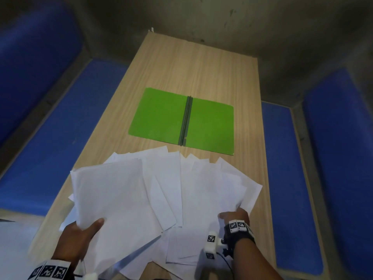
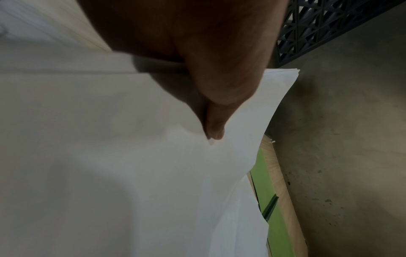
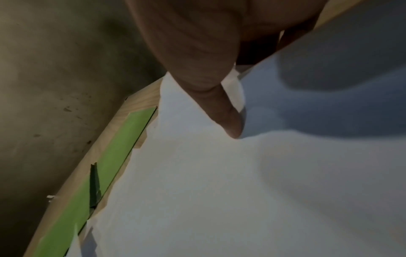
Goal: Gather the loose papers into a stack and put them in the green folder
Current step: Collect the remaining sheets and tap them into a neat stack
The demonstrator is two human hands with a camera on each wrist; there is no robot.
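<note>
Head view: your left hand [image 1: 78, 237] has its thumb and fingers clamped on a lifted sheaf of papers [image 1: 125, 190]; your right hand [image 1: 235, 216] pinches their fanned right side. One open green folder [image 1: 161, 116] lies beyond on the table [image 1: 197, 67]. Sheets overlap uncountably.
</note>
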